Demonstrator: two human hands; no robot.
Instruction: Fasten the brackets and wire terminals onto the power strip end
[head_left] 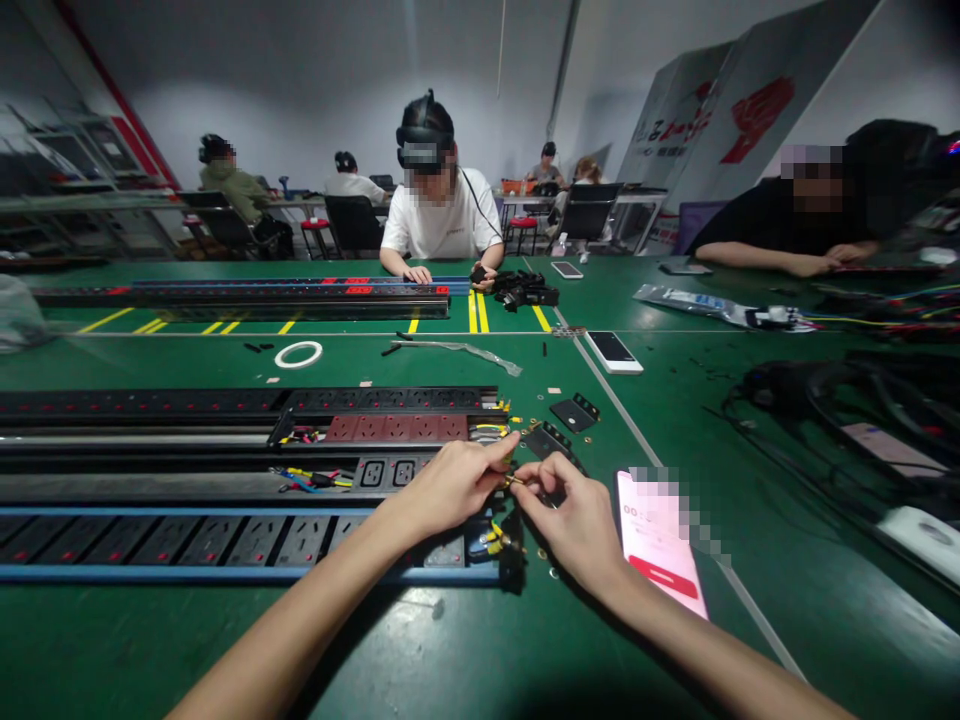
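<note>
Smooth green tabletop (420, 660) spreads beneath your hands. Between them, by the exposed strip ends, a tiny brass-coloured piece (511, 480) sits pinched in your right hand's (577, 520) thumb and forefinger; your left hand (454, 485) points its index finger, but you can't tell whether its thumb grips anything. Left of your hands, many square sockets look seated in the long black metal strip with blue rails (195, 540), yet yellow-sleeved wires (493, 537) still protrude from its open end. Flat black brackets with folded, perforated edges (576, 412) lie loose beyond your right hand.
</note>
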